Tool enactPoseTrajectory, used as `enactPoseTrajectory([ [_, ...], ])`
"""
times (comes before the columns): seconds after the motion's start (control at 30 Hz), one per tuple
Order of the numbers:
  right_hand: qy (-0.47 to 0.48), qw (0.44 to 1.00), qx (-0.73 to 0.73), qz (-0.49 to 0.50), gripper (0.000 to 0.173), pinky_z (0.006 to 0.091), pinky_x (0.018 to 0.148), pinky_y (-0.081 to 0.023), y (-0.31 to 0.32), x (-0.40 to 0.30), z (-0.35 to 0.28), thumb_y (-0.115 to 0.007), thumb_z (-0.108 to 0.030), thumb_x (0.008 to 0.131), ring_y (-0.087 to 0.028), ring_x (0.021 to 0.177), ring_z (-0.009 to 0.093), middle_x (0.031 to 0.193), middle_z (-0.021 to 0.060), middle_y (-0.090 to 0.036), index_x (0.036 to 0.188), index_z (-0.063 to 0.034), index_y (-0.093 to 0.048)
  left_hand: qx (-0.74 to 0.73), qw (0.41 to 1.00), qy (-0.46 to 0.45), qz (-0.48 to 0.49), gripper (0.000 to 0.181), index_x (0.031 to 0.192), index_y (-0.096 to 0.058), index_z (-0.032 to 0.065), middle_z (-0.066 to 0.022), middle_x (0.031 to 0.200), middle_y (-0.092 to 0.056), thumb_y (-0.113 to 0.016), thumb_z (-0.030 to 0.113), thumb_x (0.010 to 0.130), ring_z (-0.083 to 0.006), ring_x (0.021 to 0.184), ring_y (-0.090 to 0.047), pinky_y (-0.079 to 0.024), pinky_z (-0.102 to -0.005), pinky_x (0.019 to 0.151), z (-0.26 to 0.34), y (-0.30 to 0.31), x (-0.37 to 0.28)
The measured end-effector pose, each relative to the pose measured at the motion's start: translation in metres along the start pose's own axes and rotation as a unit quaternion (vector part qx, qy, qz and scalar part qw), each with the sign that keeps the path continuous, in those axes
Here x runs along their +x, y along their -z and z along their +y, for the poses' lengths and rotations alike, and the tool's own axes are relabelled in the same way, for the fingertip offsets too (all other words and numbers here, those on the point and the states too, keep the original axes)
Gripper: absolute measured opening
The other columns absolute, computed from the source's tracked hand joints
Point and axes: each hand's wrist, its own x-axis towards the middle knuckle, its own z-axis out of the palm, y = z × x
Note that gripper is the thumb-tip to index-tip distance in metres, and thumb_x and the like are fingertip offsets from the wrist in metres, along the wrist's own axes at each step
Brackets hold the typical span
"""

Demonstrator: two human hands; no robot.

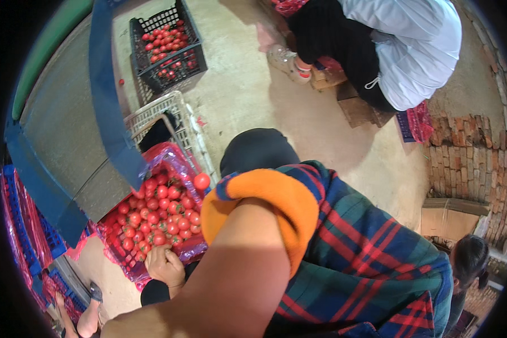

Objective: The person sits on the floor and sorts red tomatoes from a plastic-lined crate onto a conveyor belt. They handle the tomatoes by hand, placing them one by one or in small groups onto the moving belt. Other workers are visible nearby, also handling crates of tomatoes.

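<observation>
My left hand point(165, 265) is curled beside the near edge of a crate point(129, 267) lined with pink plastic film. Whether its fingers hold anything is hidden. The crate is heaped with small red tomatoes point(162, 203), some with green calyxes. A single tomato point(201, 181) shows at the crate's upper right side. My bare right forearm point(241, 262) crosses close in front of the camera, from a rolled plaid sleeve with orange lining point(262, 186). My right hand is out of view past the bottom edge.
A blue-framed metal chute point(105, 186) slopes to the tomato crate. Beyond a white plastic crate point(181, 105), a black crate point(169, 69) holds more tomatoes. A seated person point(414, 55) is at upper right, others at lower left and lower right. Cardboard point(450, 217) lies near bricks point(460, 160).
</observation>
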Motion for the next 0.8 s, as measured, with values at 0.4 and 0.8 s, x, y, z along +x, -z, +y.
enactPoseTrajectory([
  [0.4,-0.297,0.886,-0.082,-0.346,0.020,0.0356,0.062,-0.052,0.064,0.051,-0.022,-0.065,-0.017,0.088,-0.064,0.065,0.021,0.086,0.0123,-0.069,0.089,0.0016,-0.072,0.071,0.996,0.040,0.045,0.009,0.075,-0.066,0.0115,-0.0070,0.073,-0.062,-0.060,0.018,0.077,-0.0296,0.071,-0.060,-0.046,-0.0409,0.069,-0.039,0.035,-0.031],
  [0.8,-0.353,0.728,0.274,-0.520,0.021,0.0285,0.066,-0.051,0.058,0.110,-0.061,-0.055,-0.006,0.093,-0.060,0.068,0.020,0.083,0.0165,-0.065,0.088,0.0077,-0.071,0.060,0.993,0.038,0.092,0.009,0.073,-0.065,0.0116,-0.0062,0.071,-0.062,-0.062,0.019,0.075,-0.0284,0.070,-0.060,-0.046,-0.0401,0.067,-0.048,0.019,-0.041],
])
